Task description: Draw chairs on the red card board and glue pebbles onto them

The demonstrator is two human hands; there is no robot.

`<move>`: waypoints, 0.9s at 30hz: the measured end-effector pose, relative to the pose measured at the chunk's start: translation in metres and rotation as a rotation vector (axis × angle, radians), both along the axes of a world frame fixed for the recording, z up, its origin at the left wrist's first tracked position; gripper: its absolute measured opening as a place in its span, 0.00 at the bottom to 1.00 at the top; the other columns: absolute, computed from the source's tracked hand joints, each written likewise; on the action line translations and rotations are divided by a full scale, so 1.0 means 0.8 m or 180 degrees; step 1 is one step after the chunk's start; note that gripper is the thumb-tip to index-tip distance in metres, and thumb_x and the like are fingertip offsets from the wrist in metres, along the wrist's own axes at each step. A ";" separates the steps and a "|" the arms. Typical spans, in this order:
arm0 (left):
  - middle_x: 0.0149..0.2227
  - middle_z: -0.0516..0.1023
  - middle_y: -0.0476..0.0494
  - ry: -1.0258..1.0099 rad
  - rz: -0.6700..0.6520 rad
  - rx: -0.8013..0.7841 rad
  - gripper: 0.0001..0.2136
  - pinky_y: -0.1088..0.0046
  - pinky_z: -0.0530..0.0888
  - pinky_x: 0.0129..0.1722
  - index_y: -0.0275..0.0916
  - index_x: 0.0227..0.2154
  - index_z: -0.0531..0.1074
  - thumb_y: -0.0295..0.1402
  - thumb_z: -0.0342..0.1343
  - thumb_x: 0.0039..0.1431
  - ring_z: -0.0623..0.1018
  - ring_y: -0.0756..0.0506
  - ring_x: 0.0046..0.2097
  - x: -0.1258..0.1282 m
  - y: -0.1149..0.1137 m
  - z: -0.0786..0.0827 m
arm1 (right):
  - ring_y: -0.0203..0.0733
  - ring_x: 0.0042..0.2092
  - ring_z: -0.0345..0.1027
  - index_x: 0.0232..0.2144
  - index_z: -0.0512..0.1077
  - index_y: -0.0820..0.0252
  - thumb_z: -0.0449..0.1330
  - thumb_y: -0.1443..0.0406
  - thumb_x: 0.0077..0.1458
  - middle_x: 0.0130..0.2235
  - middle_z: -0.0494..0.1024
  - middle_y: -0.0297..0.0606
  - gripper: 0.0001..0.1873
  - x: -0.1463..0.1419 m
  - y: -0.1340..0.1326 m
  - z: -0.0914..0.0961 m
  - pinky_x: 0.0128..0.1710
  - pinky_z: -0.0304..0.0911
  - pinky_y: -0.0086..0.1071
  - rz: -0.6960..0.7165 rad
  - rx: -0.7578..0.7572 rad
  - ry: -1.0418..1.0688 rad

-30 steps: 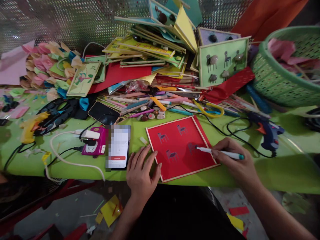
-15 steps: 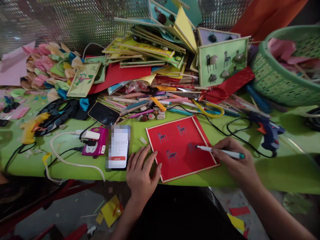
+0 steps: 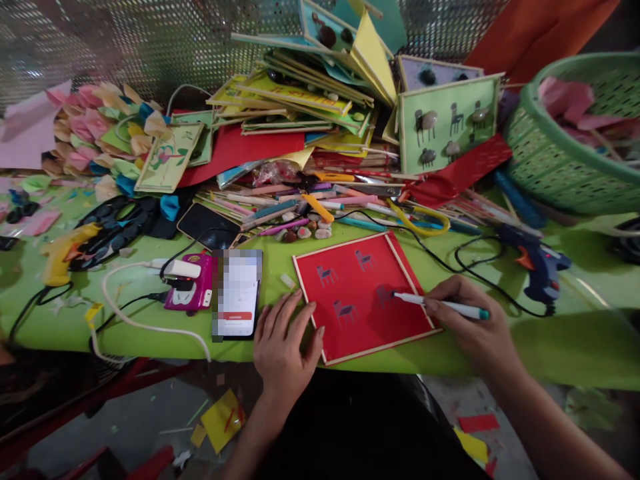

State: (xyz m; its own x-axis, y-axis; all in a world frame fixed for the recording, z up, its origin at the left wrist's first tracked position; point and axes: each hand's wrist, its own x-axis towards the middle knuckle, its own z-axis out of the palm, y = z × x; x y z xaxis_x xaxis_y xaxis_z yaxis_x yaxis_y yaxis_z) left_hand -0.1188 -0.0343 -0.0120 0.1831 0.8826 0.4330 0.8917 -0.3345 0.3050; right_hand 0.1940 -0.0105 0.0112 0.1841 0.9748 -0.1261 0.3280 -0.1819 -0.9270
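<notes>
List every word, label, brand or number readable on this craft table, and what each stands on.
No text is legible anywhere.
On the phone screen: blurred; only a red bar shows, no words.
On the red card under the pen in the right hand: chair drawings, no writing.
On the green card: chairs and pebbles, no writing.
On the blue glue gun: any marking too small to read.

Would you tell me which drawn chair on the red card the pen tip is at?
The lower right chair; the other three lie clear of the pen.
</notes>
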 end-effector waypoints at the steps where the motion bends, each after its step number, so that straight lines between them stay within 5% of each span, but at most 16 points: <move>1: 0.61 0.79 0.40 -0.0003 -0.0007 0.0005 0.16 0.53 0.70 0.63 0.43 0.55 0.77 0.32 0.61 0.65 0.77 0.37 0.61 0.000 0.000 0.000 | 0.38 0.24 0.59 0.29 0.74 0.53 0.71 0.55 0.55 0.23 0.72 0.31 0.12 0.000 0.000 0.000 0.23 0.52 0.33 0.0011 0.0001 0.0012; 27: 0.59 0.80 0.40 -0.0019 -0.0032 0.0096 0.16 0.54 0.70 0.62 0.42 0.54 0.77 0.32 0.61 0.64 0.78 0.37 0.60 0.002 0.003 0.001 | 0.37 0.25 0.62 0.31 0.74 0.53 0.70 0.55 0.57 0.25 0.74 0.32 0.12 0.003 -0.001 -0.007 0.24 0.55 0.32 -0.0062 0.0011 -0.0091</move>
State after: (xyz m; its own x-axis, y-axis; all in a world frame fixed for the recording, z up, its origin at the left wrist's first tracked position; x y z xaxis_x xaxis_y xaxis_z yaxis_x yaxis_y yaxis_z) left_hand -0.1176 -0.0321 -0.0115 0.1892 0.8673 0.4604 0.8864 -0.3526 0.3000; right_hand 0.1962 -0.0113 0.0056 0.2064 0.9714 -0.1171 0.3507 -0.1852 -0.9180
